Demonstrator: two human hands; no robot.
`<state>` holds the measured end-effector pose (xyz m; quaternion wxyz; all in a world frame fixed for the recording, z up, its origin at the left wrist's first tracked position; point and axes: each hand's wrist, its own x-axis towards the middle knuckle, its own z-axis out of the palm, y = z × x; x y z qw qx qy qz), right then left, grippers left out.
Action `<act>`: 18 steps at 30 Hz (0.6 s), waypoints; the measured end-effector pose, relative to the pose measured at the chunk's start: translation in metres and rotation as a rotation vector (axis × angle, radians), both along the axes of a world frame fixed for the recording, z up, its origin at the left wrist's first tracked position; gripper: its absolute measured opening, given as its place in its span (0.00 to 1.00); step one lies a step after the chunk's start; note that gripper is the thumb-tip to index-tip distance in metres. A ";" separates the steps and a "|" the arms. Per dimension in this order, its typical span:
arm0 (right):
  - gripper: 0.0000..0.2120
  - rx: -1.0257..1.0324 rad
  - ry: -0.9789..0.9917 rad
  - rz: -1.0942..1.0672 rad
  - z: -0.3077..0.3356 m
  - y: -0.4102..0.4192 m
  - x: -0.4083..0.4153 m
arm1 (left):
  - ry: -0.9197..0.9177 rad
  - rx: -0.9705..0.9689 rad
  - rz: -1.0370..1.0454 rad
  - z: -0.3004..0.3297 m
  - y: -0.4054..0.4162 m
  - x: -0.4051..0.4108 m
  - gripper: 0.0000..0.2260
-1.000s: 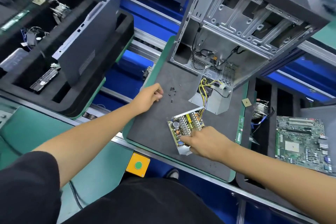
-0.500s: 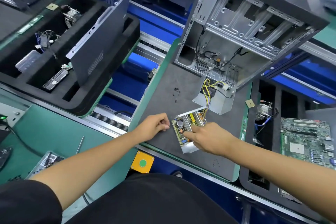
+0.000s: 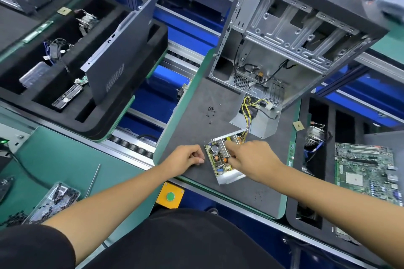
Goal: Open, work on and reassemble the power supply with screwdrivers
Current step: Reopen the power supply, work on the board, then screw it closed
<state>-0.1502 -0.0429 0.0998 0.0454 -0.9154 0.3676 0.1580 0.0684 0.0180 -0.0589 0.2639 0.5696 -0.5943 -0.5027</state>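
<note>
Changing since a second ago: the left hand (image 3: 188, 158) has come back from the loose screws (image 3: 211, 113) further up the mat and now sits just left of the opened power supply (image 3: 225, 159).
Left hand: fingers curled in, thumb and forefinger tips pinched together – I cannot tell whether a screw is between them.
Right hand (image 3: 253, 159): has stayed on the power supply, forefinger stretched across the board's parts, thumb at the near edge; it presses and steadies, not closed round anything.
Meaning for the task: judging by the trip to the screw pile and back, a screw is probably being brought for refitting – reassembly looks to be starting, though no screwdriver is in either hand.
Power supply: lies lid-off on the dark mat (image 3: 196, 102) of the worktop, near its front edge, board facing up, yellow wires (image 3: 247, 111) running from it toward the cover.
Cover (image 3: 260, 122): one grey metal shell, standing on the mat just behind the power supply, beside the computer case.
Computer case (image 3: 295, 35): one, open-sided, at the far end of the mat.
Screws on the mat: a small scatter, about six or seven, too small to count surely.
Motherboard (image 3: 367, 168): one, in the tray to the right.
Green button (image 3: 170, 196): one, on its yellow plate at the worktop's front.
Hands: two, both bare.
</note>
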 end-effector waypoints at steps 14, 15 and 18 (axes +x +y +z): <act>0.06 -0.017 -0.091 -0.064 0.003 -0.015 0.014 | 0.112 0.011 0.144 0.000 0.006 -0.005 0.05; 0.06 -0.018 -0.095 -0.062 0.003 -0.016 0.014 | 0.125 0.011 0.148 -0.001 0.006 -0.005 0.06; 0.06 -0.013 -0.091 -0.062 0.003 -0.018 0.014 | 0.161 0.017 0.177 -0.001 0.007 -0.004 0.08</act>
